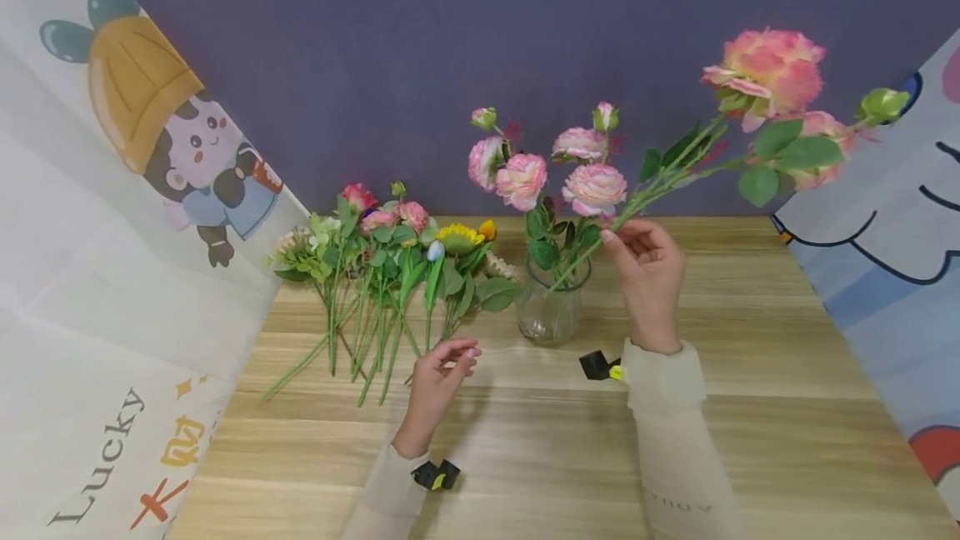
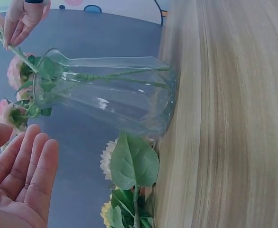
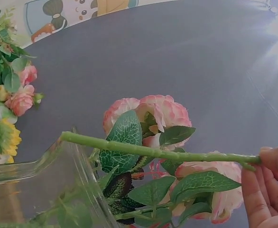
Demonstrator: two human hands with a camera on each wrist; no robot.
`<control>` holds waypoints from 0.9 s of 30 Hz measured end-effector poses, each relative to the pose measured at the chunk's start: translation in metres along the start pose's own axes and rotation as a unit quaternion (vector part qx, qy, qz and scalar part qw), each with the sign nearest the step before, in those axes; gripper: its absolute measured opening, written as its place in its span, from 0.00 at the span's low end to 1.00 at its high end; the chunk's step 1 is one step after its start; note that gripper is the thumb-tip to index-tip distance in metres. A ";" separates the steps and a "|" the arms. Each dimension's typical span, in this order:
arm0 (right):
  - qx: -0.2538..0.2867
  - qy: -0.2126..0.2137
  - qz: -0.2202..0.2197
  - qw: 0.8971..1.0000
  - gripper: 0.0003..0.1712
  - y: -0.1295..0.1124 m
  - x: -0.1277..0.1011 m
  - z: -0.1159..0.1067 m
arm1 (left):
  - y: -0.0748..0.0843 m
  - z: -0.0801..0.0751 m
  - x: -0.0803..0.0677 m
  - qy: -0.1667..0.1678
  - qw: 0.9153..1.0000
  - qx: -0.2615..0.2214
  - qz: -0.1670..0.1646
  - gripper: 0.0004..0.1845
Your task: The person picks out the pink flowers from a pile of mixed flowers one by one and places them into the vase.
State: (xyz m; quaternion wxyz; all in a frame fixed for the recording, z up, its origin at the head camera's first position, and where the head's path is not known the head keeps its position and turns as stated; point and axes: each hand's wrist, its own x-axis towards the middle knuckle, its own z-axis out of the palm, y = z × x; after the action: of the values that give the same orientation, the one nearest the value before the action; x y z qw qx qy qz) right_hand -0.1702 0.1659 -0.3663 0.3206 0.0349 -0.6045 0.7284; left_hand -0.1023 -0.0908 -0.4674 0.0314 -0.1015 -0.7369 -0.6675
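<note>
Now the right hand pinches a rose stem tilted, so its end meets the vase mouth; the left hand waits relaxed, holding nothing.

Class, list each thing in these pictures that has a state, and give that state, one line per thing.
glass vase: upright on the table, holding pink roses.
rose stem: tilted, lower end at the vase mouth, pinched by the right hand.
left hand: holds nothing, fingers loosely curled.
loose flowers: lying flat on the wooden table.
</note>
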 end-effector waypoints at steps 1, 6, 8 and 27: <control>0.002 0.002 -0.002 1.000 0.09 0.000 0.000 0.000 | 0.000 0.000 0.000 0.000 1.000 0.001 0.001 0.11; 0.012 0.007 -0.007 1.000 0.09 0.002 0.001 0.000 | 0.000 -0.001 -0.001 0.002 1.000 0.006 -0.001 0.10; 0.018 0.011 -0.007 1.000 0.09 0.002 0.001 -0.001 | 0.000 -0.001 -0.001 0.003 1.000 0.007 -0.002 0.09; 0.070 0.030 -0.007 0.997 0.08 0.006 0.003 -0.004 | -0.002 -0.002 -0.001 0.002 1.000 0.009 -0.018 0.10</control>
State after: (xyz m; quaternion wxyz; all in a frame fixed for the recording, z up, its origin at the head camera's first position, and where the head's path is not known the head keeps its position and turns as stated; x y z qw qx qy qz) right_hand -0.1744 0.1701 -0.3707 0.3406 0.0393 -0.5418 0.7674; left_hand -0.1021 -0.0930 -0.4693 0.0215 -0.0869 -0.7446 -0.6615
